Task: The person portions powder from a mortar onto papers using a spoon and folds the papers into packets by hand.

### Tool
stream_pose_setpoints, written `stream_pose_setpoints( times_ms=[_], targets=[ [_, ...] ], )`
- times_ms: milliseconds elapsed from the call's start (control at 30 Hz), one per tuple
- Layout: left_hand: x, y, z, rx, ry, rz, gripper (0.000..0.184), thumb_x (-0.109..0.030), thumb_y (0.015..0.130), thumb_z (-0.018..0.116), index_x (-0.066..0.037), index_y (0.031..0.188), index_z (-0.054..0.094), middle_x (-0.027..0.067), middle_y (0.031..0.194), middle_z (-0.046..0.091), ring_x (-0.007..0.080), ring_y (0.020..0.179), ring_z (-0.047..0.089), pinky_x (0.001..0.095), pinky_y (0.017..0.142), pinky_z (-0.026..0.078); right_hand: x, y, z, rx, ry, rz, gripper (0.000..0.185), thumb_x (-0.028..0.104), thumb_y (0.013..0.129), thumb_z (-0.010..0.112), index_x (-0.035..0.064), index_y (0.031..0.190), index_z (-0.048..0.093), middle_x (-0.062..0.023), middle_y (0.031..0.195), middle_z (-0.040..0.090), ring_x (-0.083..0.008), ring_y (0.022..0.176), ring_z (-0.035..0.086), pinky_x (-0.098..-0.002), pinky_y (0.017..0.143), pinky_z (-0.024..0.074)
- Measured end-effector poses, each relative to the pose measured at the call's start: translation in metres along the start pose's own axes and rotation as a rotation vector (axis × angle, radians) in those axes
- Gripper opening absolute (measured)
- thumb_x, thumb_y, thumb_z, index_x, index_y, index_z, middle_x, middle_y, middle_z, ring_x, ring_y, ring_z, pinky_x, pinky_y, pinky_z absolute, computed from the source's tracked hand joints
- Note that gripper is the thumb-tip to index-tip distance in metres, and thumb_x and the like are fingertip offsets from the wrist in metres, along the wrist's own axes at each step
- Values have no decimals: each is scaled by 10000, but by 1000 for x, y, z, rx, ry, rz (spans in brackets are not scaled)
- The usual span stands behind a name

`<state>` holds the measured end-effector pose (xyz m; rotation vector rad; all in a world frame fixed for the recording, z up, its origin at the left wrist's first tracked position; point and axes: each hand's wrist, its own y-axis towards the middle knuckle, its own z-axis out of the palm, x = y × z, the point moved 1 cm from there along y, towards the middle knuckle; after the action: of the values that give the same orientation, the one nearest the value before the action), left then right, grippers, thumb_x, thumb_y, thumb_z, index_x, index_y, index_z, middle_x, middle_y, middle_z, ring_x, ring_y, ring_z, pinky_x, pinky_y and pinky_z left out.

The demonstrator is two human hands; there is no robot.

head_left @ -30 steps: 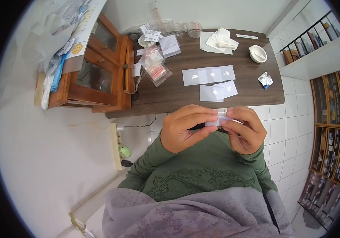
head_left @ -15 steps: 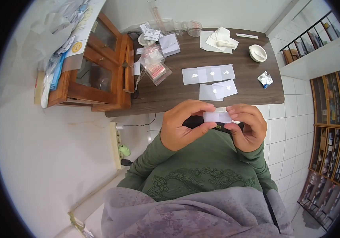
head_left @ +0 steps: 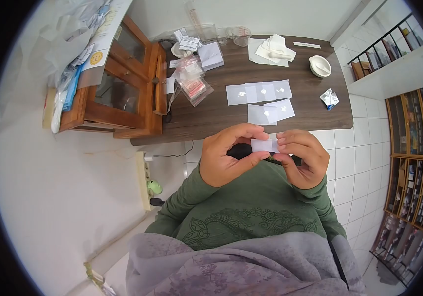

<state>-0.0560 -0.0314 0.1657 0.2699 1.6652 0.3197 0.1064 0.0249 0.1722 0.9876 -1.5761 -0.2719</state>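
A small folded white paper packet (head_left: 264, 145) is held between both hands, in front of the table's near edge. My left hand (head_left: 228, 154) pinches its left end, thumb below and fingers above. At the packet's right end, my right hand (head_left: 304, 157) grips it the same way and covers that end. Just beyond the hands lie several white paper squares (head_left: 256, 115) in two rows, each bearing a little heap of white powder (head_left: 264, 91). Whether the packet holds anything inside cannot be seen.
On the brown table (head_left: 315, 118) stand a white mortar (head_left: 320, 66), a crumpled foil piece (head_left: 329, 99), white cloths (head_left: 274, 49), a measuring cup (head_left: 241, 36), a paper stack (head_left: 211, 55) and plastic bags (head_left: 195, 88). A wooden cabinet (head_left: 122, 79) borders the left.
My right hand has shifted slightly left, toward my left hand, and now covers more of the paper packet. Less of the packet shows. The things on the table have not moved.
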Motion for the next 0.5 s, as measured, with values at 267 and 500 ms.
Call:
stream_pose_setpoints(
  times_ms=[267,500],
  targets=[
    [1,-1,7,-28,-239,-103,318,-40,709,651,6,992,515,115,901,600,155,836,582,261,731,470,0,3,-7,145,-96,-48,266,6,586,678,49,841,616,-69,893,601,-252,815,556,-325,713,458],
    [-7,4,2,56,59,155,206,-30,659,672,-19,855,610,91,842,603,176,729,590,244,632,472,-4,-9,-3,30,241,178,199,-9,608,658,21,798,606,-76,812,622,-226,820,547,-316,721,440]
  ],
)
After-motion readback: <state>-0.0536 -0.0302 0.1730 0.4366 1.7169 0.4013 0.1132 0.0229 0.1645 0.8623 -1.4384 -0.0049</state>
